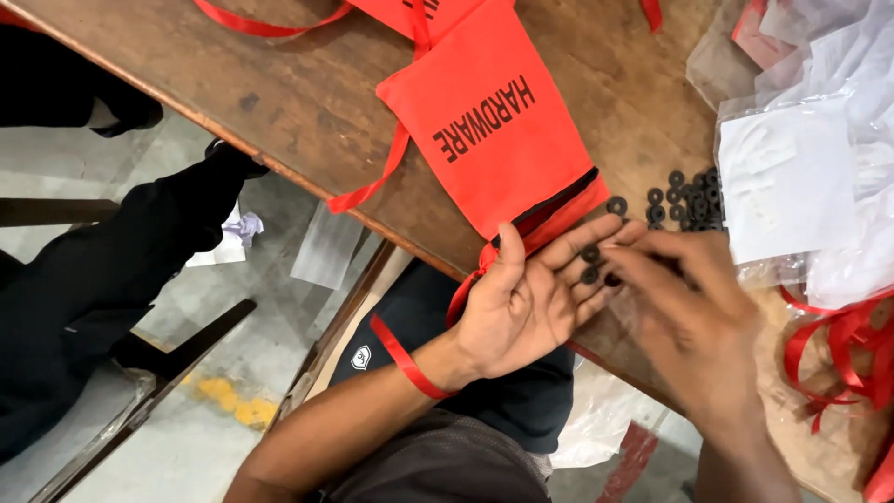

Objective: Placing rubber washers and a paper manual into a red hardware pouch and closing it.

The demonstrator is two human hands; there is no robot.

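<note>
Your left hand [521, 303] lies palm up at the counter [307, 102] edge, fingers spread flat, with three small black washers [590, 265] resting on the fingers. Your right hand [694, 312] reaches over them, fingertips together at the washers; it is blurred, so you cannot tell if it pinches one. The red pouch [494, 126] lies just beyond your left fingertips, mouth open toward you. A loose pile of washers [691, 197] sits beside a clear plastic bag [801, 177].
</note>
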